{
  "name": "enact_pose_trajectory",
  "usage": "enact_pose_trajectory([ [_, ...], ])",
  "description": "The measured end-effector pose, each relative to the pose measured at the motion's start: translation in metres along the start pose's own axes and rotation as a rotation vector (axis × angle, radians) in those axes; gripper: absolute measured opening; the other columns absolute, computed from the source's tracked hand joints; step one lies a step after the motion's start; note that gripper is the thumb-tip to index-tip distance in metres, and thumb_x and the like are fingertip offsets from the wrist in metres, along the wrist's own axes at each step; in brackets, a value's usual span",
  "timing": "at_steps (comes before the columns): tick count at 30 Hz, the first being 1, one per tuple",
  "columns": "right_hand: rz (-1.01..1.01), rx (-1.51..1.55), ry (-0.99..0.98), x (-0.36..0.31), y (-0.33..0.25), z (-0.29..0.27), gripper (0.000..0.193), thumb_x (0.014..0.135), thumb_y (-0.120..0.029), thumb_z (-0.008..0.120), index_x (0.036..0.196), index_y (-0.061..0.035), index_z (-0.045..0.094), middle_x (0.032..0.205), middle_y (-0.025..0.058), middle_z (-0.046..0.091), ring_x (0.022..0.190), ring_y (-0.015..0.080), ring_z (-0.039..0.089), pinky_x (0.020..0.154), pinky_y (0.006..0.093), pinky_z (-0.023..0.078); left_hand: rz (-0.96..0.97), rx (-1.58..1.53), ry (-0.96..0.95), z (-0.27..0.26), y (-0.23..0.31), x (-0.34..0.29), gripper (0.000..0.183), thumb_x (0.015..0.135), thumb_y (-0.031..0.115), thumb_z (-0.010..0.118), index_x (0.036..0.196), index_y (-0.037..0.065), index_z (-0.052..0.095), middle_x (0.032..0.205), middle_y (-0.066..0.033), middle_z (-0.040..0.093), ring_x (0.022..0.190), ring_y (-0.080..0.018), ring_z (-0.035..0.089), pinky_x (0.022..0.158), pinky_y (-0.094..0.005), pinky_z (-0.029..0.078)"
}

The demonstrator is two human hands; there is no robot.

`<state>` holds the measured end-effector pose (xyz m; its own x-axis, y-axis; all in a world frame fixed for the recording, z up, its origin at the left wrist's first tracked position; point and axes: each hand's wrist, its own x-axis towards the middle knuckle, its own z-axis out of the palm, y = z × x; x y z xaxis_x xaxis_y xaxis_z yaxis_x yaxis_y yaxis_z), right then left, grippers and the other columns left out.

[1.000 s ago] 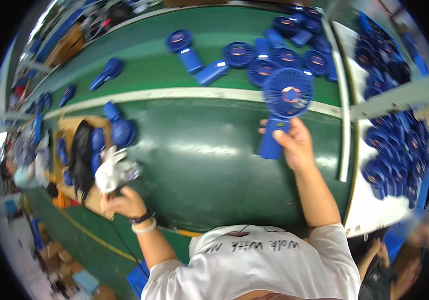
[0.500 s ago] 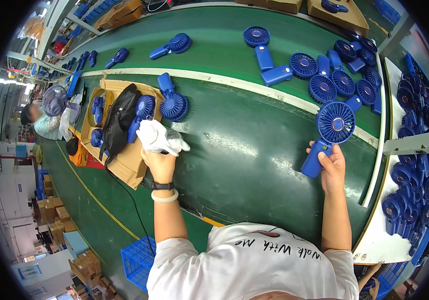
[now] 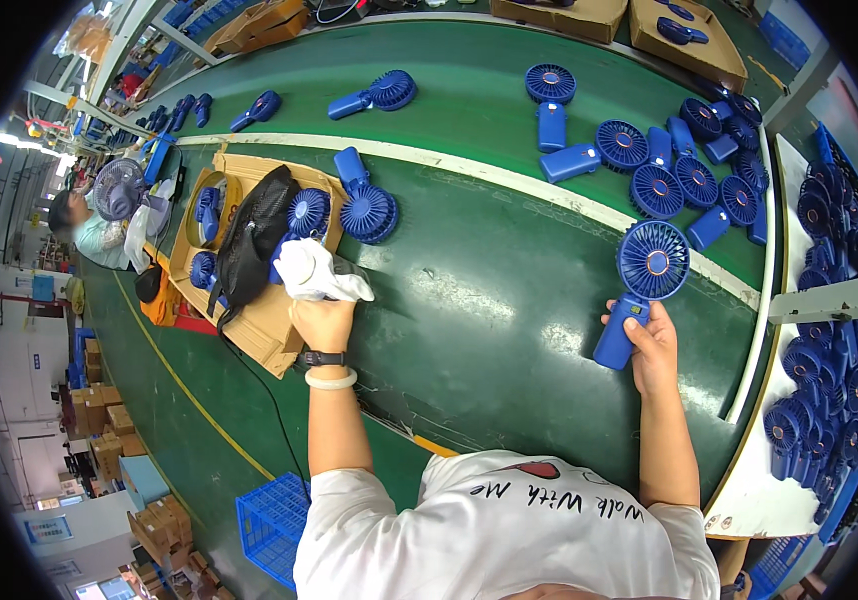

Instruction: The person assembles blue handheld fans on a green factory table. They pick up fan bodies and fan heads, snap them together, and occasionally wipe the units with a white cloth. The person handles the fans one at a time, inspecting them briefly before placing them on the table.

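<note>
My right hand (image 3: 655,352) is closed around the handle of a blue handheld fan (image 3: 653,262). Its round head points away from me, and my thumb lies on the handle's front. At the left, my left hand (image 3: 322,325) grips a bunched white cloth (image 3: 307,268) that covers most of its fingers. Just beyond the cloth, another blue fan (image 3: 308,212) lies partly in an open cardboard box (image 3: 269,340), its handle half hidden. A further blue fan (image 3: 369,214) rests on the green bench beside the box.
A black mesh bag (image 3: 261,235) and a roll of yellow tape (image 3: 195,212) sit in the box. Several blue fans cover the green belt (image 3: 469,75) beyond a white rail (image 3: 469,180). More are piled on the white board (image 3: 764,490). A blue crate (image 3: 274,525) stands lower left.
My right hand has shifted slightly left and toward me with the fan, which is now more upright. My left hand still grips the cloth near the box. The whole view has turned a little.
</note>
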<state>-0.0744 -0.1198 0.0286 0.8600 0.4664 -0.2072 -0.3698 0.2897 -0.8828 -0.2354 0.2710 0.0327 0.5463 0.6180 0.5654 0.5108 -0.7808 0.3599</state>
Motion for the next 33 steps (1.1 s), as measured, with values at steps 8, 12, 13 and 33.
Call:
enact_pose_trajectory([
  [8, -0.017, 0.013, -0.03, -0.002, -0.004, 0.005, 0.046, 0.079, -0.008, 0.063, 0.12, 0.0001, 0.046, 0.108, 0.0152, 0.06, 0.093, 0.0225, 0.061, 0.085, 0.0349, 0.048, 0.021, -0.081, -0.018, 0.005, 0.053, -0.024, 0.043, 0.06, 0.03, 0.078, 0.091, 0.005, 0.063, 0.085, -0.0135, 0.065, 0.08, -0.0352, 0.061, 0.07, -0.0445, 0.047],
  [12, -0.017, 0.006, -0.037, -0.006, -0.01, 0.003, 0.045, 0.08, -0.005, 0.062, 0.121, -0.001, 0.045, 0.109, 0.0147, 0.06, 0.094, 0.0232, 0.061, 0.085, 0.0354, 0.048, -0.05, 0.021, -0.029, 0.008, 0.068, -0.032, 0.064, 0.06, 0.036, 0.078, 0.111, 0.004, 0.055, 0.108, -0.0175, 0.056, 0.103, -0.0371, 0.05, 0.086, -0.0485, 0.039],
  [13, -0.016, 0.0, -0.043, -0.007, -0.01, 0.001, 0.045, 0.08, -0.005, 0.062, 0.121, -0.0013, 0.045, 0.109, 0.0147, 0.06, 0.095, 0.0232, 0.061, 0.085, 0.0354, 0.048, -0.027, 0.086, -0.008, 0.011, 0.065, -0.037, 0.07, 0.06, 0.037, 0.078, 0.115, 0.003, 0.052, 0.112, -0.0184, 0.053, 0.107, -0.0378, 0.047, 0.089, -0.0496, 0.036],
  [33, -0.13, 0.031, -0.056, 0.015, 0.024, -0.028, 0.045, 0.081, -0.014, 0.063, 0.119, 0.0002, 0.044, 0.108, 0.0193, 0.058, 0.092, 0.0268, 0.061, 0.083, 0.0361, 0.049, 0.715, 0.457, -1.494, 0.078, 0.134, 0.17, 0.093, 0.062, 0.044, 0.076, 0.14, 0.018, 0.032, 0.128, -0.0192, 0.048, 0.117, -0.0337, 0.048, 0.095, -0.0423, 0.041],
])
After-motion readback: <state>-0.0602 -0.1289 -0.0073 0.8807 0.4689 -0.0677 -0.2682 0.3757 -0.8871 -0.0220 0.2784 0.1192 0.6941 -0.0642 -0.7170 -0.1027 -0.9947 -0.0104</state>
